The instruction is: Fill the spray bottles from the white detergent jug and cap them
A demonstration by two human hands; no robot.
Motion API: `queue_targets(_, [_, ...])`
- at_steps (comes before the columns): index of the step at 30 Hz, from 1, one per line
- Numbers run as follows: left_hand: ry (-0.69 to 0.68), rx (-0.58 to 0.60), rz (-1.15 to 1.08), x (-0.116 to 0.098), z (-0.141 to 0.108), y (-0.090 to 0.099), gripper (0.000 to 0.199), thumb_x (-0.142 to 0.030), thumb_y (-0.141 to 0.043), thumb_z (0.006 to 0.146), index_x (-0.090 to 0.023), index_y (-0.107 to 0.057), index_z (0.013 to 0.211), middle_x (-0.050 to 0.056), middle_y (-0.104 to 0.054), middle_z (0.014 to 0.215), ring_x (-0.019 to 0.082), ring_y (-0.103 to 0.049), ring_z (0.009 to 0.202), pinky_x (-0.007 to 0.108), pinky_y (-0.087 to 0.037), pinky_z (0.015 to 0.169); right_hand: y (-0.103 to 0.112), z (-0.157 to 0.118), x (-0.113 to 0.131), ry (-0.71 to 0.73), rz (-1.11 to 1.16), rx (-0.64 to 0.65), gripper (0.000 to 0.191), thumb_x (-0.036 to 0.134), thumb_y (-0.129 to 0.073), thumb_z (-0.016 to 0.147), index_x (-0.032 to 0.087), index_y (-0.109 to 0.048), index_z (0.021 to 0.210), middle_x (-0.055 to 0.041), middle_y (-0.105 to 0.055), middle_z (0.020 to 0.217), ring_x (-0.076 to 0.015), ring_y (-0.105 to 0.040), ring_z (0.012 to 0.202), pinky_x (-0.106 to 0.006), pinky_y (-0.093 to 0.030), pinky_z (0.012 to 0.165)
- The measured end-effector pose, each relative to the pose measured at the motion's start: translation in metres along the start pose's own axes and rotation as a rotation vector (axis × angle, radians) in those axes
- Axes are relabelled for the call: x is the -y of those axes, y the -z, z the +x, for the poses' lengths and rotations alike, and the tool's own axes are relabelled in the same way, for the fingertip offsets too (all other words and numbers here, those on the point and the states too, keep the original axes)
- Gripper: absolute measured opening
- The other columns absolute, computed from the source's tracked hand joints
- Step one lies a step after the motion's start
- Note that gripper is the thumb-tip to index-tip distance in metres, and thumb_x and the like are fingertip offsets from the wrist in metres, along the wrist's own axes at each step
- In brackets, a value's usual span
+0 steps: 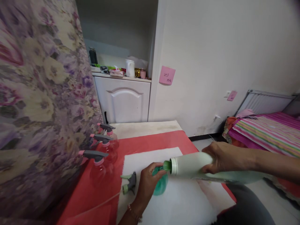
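Observation:
My left hand [150,178] is closed around the upper part of a clear green spray bottle [160,186] that stands on a white cloth [185,203]. My right hand [217,156] grips a large pale green bottle [189,164], tipped nearly flat with its uncapped mouth towards the spray bottle. A green piece or green liquid [167,165] shows at that mouth, beside my left fingertips; I cannot tell which. Left of my left hand lies a grey and green spray head [130,182] with its thin tube stretching to the lower left.
Several clear pink spray bottles [98,170] with grey triggers stand in a row on the table's left side. A red cover [150,142] lies under the white cloth. A floral curtain [42,93] hangs at the left, a white cabinet [126,103] stands behind, and a bed [269,125] is at the right.

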State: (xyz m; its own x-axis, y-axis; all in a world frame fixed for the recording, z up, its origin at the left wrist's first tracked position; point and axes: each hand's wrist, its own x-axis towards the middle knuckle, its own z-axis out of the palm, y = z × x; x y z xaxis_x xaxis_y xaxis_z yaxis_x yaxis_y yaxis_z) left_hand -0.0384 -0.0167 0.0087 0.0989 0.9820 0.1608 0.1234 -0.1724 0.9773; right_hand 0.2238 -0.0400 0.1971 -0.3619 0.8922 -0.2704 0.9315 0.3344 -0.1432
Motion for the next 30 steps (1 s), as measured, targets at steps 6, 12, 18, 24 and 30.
queue_targets(6, [-0.007,0.004,0.014,-0.0004,0.0007,-0.0003,0.018,-0.027,-0.066,0.071,-0.021,-0.073,0.088,0.003,-0.076,0.093,0.024,-0.068,0.092,0.032,-0.050,0.085,0.0013,0.0017,0.0019,0.000,-0.007,0.006,0.028,0.047,-0.065,0.074,0.019,-0.068,0.078,-0.0004,-0.066,0.064,-0.0145,-0.058,0.055,-0.022,-0.035,0.048])
queue_targets(12, [0.001,0.000,0.014,-0.0005,-0.0008,0.0005,0.019,-0.029,-0.067,0.071,-0.021,-0.072,0.087,0.004,-0.076,0.093,0.025,-0.068,0.092,0.033,-0.050,0.085,0.0034,0.0011,0.0049,-0.018,-0.015,0.001,0.028,0.045,-0.066,0.073,0.019,-0.068,0.079,-0.0010,-0.066,0.064,-0.0160,-0.060,0.057,-0.023,-0.036,0.049])
queue_targets(18, [0.016,-0.004,0.001,-0.0009,-0.0012,-0.0003,0.019,-0.028,-0.067,0.071,-0.020,-0.073,0.088,0.004,-0.076,0.093,0.025,-0.068,0.093,0.033,-0.050,0.085,0.0034,0.0000,0.0057,-0.021,-0.008,0.005,0.030,0.047,-0.067,0.073,0.018,-0.069,0.079,-0.0019,-0.067,0.065,-0.0165,-0.060,0.057,-0.023,-0.036,0.049])
queue_targets(24, [0.003,0.002,0.000,-0.0026,-0.0014,-0.0004,0.018,-0.026,-0.067,0.071,-0.021,-0.073,0.088,0.003,-0.077,0.092,0.024,-0.068,0.092,0.031,-0.050,0.084,0.0034,0.0004,0.0042,0.001,-0.009,0.006,0.029,0.046,-0.065,0.074,0.018,-0.070,0.081,-0.0020,-0.068,0.066,-0.0158,-0.059,0.057,-0.023,-0.036,0.049])
queue_targets(30, [0.000,0.002,-0.011,-0.0019,-0.0012,0.0003,0.019,-0.026,-0.068,0.071,-0.020,-0.073,0.088,0.003,-0.077,0.092,0.023,-0.068,0.091,0.030,-0.050,0.082,0.0052,-0.0010,0.0075,-0.006,-0.009,0.014,0.029,0.045,-0.065,0.075,0.017,-0.070,0.082,-0.0027,-0.068,0.068,-0.0160,-0.060,0.058,-0.023,-0.036,0.050])
